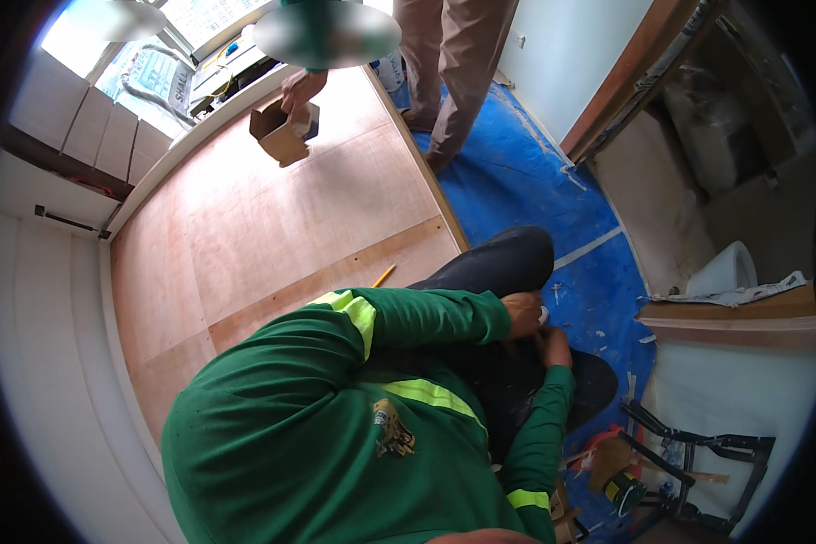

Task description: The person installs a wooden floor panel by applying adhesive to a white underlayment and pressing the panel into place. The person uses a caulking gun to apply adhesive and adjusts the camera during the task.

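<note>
My two hands come together over my lap, beside my dark-trousered knees. My left hand (pixel 523 314) is closed, its fingers curled round a small white round thing (pixel 543 315) whose kind I cannot make out. Just below it, my right hand (pixel 554 345) is closed too, its fingertips close to the same spot; what they pinch, if anything, is hidden. A yellow pencil (pixel 383 276) lies on the plywood platform (pixel 272 208) by my left sleeve.
Across the platform, another person's hand (pixel 303 89) holds an open cardboard box (pixel 279 138). That person's legs (pixel 444 82) stand on blue floor sheeting (pixel 508 172). At lower right are a black metal frame (pixel 739 444) and tools. A wooden ledge (pixel 743 313) juts in at right.
</note>
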Demonstrator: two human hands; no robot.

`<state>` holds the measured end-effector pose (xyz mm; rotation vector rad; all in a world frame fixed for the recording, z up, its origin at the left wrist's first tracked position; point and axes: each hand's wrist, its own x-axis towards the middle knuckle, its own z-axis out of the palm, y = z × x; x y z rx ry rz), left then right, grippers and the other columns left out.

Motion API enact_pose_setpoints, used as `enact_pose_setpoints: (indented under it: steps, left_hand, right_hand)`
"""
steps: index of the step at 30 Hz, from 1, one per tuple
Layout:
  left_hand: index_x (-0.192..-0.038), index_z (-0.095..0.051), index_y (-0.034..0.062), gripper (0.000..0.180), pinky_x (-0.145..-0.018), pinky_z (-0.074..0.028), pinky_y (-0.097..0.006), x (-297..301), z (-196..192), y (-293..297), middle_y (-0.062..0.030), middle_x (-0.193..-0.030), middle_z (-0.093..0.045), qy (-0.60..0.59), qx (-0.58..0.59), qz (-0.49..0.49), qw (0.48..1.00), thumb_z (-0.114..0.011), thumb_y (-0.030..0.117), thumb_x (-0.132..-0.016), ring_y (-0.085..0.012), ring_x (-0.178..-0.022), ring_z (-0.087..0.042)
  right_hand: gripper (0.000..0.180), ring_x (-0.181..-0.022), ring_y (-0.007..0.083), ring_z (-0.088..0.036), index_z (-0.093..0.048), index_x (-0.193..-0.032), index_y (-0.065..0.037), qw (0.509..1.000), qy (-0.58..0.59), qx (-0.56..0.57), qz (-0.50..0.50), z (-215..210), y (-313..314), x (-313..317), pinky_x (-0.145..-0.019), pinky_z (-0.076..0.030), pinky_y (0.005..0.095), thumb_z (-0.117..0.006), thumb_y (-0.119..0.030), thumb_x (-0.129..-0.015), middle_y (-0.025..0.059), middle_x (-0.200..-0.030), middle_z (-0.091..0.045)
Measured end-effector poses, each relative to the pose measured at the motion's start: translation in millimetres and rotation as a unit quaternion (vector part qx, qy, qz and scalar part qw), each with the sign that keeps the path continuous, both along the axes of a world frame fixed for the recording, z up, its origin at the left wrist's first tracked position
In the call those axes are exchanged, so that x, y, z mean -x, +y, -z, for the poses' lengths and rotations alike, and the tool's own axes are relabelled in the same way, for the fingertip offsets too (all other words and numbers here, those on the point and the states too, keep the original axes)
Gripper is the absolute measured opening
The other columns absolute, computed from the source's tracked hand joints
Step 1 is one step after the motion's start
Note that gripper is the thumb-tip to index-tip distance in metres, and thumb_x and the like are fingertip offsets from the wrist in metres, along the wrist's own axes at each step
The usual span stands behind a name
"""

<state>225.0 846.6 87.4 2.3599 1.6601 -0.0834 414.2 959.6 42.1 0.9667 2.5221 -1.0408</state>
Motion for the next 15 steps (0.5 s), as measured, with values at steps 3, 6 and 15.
enact_pose_setpoints:
  steps: [3,6,15]
  left_hand:
    - [-0.105,-0.086,0.0102,0.080,-0.114,-0.044,-0.046,0.6,4.6,-3.6,-0.0086,-0.111,-0.079,-0.022,-0.021,-0.015,0.999,-0.084,0.082,-0.070,-0.0296,-0.115,-0.070]
    - [-0.096,-0.083,0.0151,0.055,-0.100,-0.048,-0.041,0.8,-13.4,-6.3,-0.0026,-0.107,-0.078,0.036,-0.036,0.007,0.999,-0.081,0.067,-0.080,-0.0228,-0.111,-0.070]
    - [-0.101,-0.082,0.0156,0.017,-0.103,-0.046,-0.039,-0.2,-5.0,-8.7,-0.0015,-0.109,-0.077,0.053,-0.053,0.001,0.997,-0.070,0.027,-0.095,-0.0212,-0.114,-0.069]
  right_hand:
    - [0.028,-0.116,0.0477,-0.071,-0.079,-0.119,0.001,1.000,-0.021,0.002,0.020,-18.4,-8.1,8.0,-0.097,-0.057,0.0509,-0.072,-0.019,-0.100,0.0275,-0.116,-0.077]
    - [0.030,-0.117,0.0473,-0.070,-0.079,-0.120,0.001,0.999,-0.030,-0.001,0.015,-20.8,-9.3,6.4,-0.099,-0.057,0.0513,-0.071,-0.022,-0.101,0.0271,-0.117,-0.077]
    - [0.034,-0.121,0.0463,-0.069,-0.077,-0.122,0.000,0.999,-0.036,-0.019,0.021,-12.4,-11.4,0.9,-0.103,-0.055,0.0515,-0.070,-0.027,-0.103,0.0257,-0.123,-0.076]
